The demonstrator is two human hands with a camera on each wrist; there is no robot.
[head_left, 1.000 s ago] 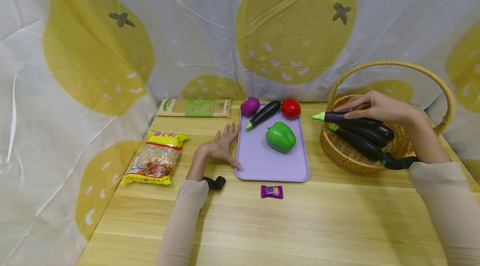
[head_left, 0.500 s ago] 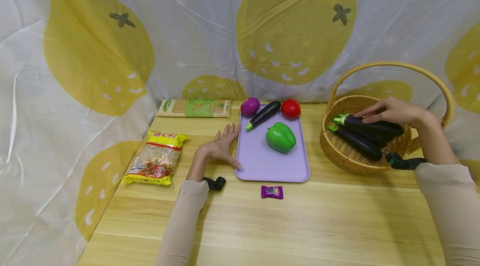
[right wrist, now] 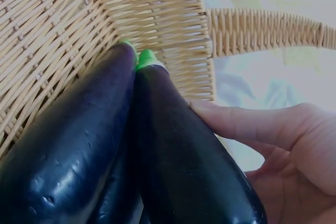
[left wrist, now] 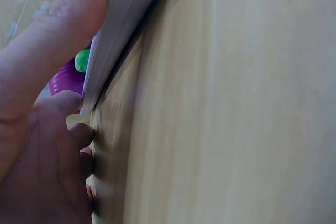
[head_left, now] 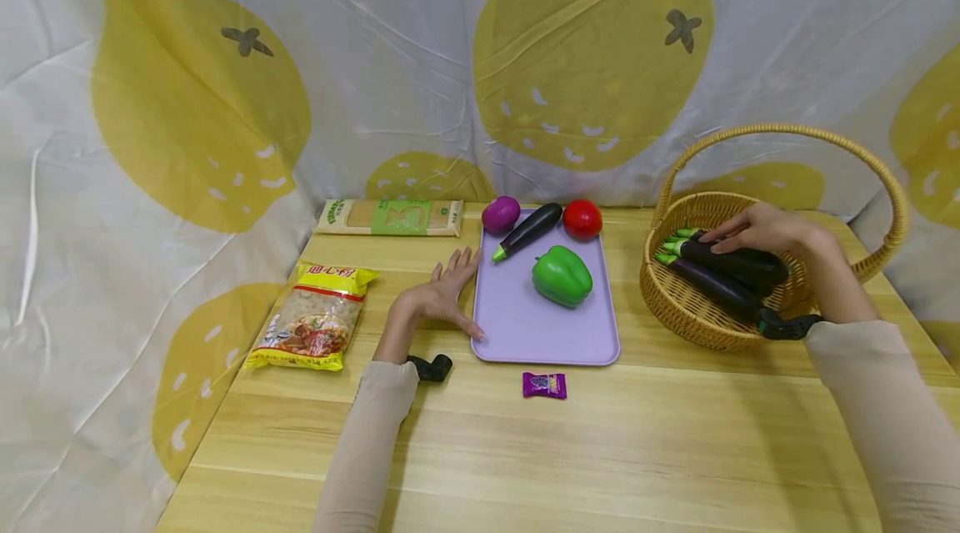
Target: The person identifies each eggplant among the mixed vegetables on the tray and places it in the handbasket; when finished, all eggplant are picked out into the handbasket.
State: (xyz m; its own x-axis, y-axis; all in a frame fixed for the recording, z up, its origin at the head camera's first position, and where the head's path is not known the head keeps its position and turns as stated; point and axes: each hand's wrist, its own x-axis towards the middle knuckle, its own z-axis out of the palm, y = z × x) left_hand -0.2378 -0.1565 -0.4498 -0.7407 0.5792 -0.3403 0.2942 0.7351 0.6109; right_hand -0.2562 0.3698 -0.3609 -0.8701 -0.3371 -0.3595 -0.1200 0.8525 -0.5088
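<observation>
My right hand is over the wicker basket, thumb and fingers pinching the top eggplant. In the right wrist view the thumb presses the side of this dark eggplant, beside another eggplant. Their green stem ends lean against the basket wall. Left of the tray, my left hand lies with fingers spread, the thumb and fingertips at the edge of the lilac tray. On the tray are a green bell pepper, a small eggplant, a purple onion and a red tomato.
A yellow-edged food bag and a flat noodle packet lie at the left. One purple wrapped candy sits in front of the tray. The basket handle arches high. Behind the table hangs a lemon-print cloth.
My right hand has lowered the eggplant from above the basket's left rim down onto the other eggplants, shifting right, then slightly back left. The left hand has stayed put.
</observation>
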